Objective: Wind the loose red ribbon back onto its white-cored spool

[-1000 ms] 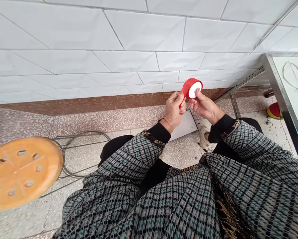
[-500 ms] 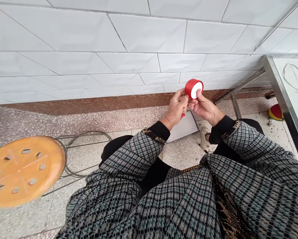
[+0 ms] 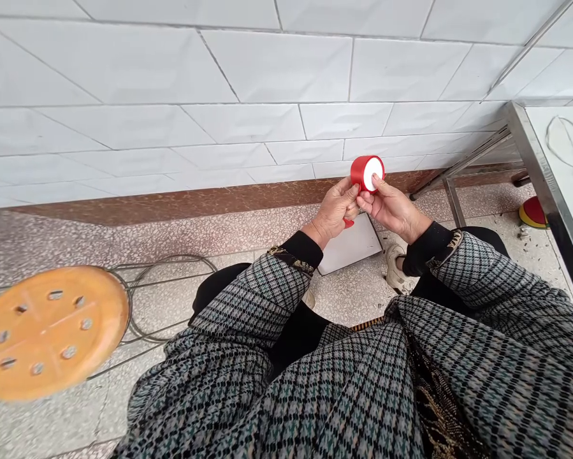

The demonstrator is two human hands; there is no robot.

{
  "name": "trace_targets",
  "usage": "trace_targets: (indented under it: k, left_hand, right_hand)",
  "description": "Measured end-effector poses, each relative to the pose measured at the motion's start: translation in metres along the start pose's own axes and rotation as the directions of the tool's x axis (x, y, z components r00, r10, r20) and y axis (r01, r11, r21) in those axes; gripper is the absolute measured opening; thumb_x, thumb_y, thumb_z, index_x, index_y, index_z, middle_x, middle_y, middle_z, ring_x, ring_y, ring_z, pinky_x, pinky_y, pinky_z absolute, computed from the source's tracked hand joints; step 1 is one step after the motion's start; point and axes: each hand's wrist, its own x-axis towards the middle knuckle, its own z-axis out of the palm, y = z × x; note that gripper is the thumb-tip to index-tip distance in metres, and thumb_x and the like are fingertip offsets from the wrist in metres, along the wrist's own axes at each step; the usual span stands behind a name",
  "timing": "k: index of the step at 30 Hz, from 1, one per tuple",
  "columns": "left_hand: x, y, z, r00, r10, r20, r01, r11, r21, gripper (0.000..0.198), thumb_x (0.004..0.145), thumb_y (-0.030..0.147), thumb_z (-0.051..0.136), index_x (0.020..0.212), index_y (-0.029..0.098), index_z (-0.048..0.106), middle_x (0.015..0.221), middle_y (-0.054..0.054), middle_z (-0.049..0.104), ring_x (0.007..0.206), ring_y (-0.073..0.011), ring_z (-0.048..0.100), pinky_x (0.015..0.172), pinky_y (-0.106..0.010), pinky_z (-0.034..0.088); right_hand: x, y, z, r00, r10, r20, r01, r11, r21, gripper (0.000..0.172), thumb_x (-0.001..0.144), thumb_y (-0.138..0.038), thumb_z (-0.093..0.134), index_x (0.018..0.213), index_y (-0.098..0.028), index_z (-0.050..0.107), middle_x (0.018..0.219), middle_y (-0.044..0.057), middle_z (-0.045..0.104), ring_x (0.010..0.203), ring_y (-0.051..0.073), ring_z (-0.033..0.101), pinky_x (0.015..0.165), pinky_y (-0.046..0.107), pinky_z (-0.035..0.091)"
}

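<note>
A roll of red ribbon point(image 3: 361, 171) with a white spool face is held up in front of the tiled wall. My right hand point(image 3: 392, 207) grips it from the right, its thumb pressed on the white face. Closed at the roll's lower left is my left hand point(image 3: 336, 209), its fingertips touching the red ribbon. A short red tail point(image 3: 348, 223) pokes out beneath that hand. Below both hands, a white flat rectangular panel or box point(image 3: 350, 245) with dark edges lies on the floor.
An orange round stool point(image 3: 51, 325) with holes and metal legs stands at left. To the right is a metal-framed table point(image 3: 544, 172) with a loose white cord point(image 3: 570, 143) on top. A red and yellow round object point(image 3: 533, 211) sits beneath. White tiled wall point(image 3: 276, 67) rises ahead.
Both hands and the ribbon roll have shifted slightly left and down in view. The roll has turned a little, showing more of its red side. The grip looks the same.
</note>
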Motion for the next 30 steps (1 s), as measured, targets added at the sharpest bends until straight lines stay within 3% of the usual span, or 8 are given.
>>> trace_targets:
  k: [4,7,12,15,17,21,25,30]
  left_hand:
    - [-0.003,0.010,-0.005,0.998,-0.002,0.057,-0.002,0.998,0.061,0.041,0.076,0.039,0.102,0.093,0.019,0.070,0.052,0.013,0.042,0.041,-0.0010,0.023,0.043,-0.019,0.015]
    - [-0.007,0.017,-0.008,0.996,-0.040,0.074,0.030,0.991,0.129,0.038,0.077,0.037,0.100,0.093,0.019,0.070,0.048,0.014,0.036,0.040,-0.0026,0.024,0.044,-0.021,0.016]
    - [-0.013,0.019,-0.011,0.994,-0.081,0.072,0.065,0.977,0.204,0.041,0.075,0.035,0.098,0.096,0.018,0.068,0.054,0.012,0.044,0.042,-0.0029,0.027,0.045,-0.022,0.016]
    - [-0.015,0.016,-0.008,0.999,-0.026,0.046,0.016,0.978,0.206,0.041,0.075,0.032,0.095,0.102,0.018,0.067,0.056,0.013,0.045,0.044,-0.0038,0.027,0.046,-0.022,0.017]
    - [-0.013,0.013,-0.005,0.998,0.052,-0.021,-0.046,0.974,0.221,0.036,0.079,0.028,0.091,0.105,0.019,0.067,0.059,0.012,0.049,0.047,-0.0050,0.032,0.048,-0.021,0.021]
    - [-0.007,0.009,-0.006,0.966,0.211,-0.152,-0.147,0.926,0.347,0.016,0.084,0.024,0.082,0.092,0.018,0.069,0.062,0.007,0.056,0.056,-0.0076,0.045,0.057,-0.022,0.035]
    - [-0.002,0.010,-0.012,0.940,0.318,-0.123,-0.226,0.852,0.473,0.025,0.082,0.035,0.086,0.077,0.017,0.069,0.068,0.003,0.061,0.066,-0.0091,0.050,0.065,-0.024,0.039]
    - [-0.004,0.014,-0.006,0.967,0.253,-0.004,-0.230,0.887,0.401,0.039,0.083,0.053,0.087,0.081,0.019,0.068,0.062,0.008,0.048,0.056,-0.0072,0.040,0.060,-0.025,0.038]
  right_hand:
    - [0.001,-0.003,-0.006,0.999,0.044,-0.019,-0.047,0.988,-0.148,0.036,0.090,-0.048,0.087,0.111,-0.024,0.070,0.090,0.004,0.077,0.083,0.019,0.072,0.087,0.038,0.069]
    - [0.006,-0.016,-0.016,0.998,-0.059,0.026,0.064,0.899,-0.433,0.037,0.088,-0.038,0.081,0.122,-0.025,0.075,0.115,0.007,0.080,0.107,0.025,0.073,0.100,0.047,0.066]
    - [0.013,-0.042,-0.032,0.874,-0.280,0.398,0.471,0.286,-0.834,0.066,0.086,-0.021,0.078,0.150,-0.029,0.069,0.144,0.010,0.073,0.131,0.033,0.065,0.115,0.056,0.056]
    - [0.015,-0.047,-0.033,0.824,-0.327,0.463,0.490,0.002,-0.872,0.060,0.084,-0.014,0.073,0.143,-0.023,0.072,0.136,0.014,0.076,0.125,0.035,0.069,0.115,0.058,0.055]
    - [0.016,-0.047,-0.031,0.809,-0.402,0.428,0.432,-0.088,-0.898,0.059,0.082,-0.013,0.070,0.140,-0.020,0.072,0.135,0.016,0.077,0.123,0.037,0.070,0.114,0.058,0.056]
    - [0.018,-0.045,-0.030,0.795,-0.503,0.339,0.351,-0.074,-0.934,0.060,0.082,-0.016,0.066,0.142,-0.018,0.069,0.137,0.017,0.077,0.119,0.036,0.072,0.109,0.055,0.059]
    - [0.024,-0.047,-0.039,0.767,-0.585,0.264,0.333,0.011,-0.943,0.058,0.081,-0.016,0.066,0.139,-0.020,0.071,0.135,0.016,0.074,0.117,0.034,0.070,0.101,0.051,0.063]
    - [0.031,-0.044,-0.042,0.794,-0.602,0.080,0.323,0.308,-0.895,0.059,0.076,-0.020,0.070,0.135,-0.022,0.073,0.128,0.013,0.072,0.110,0.030,0.070,0.093,0.048,0.065]
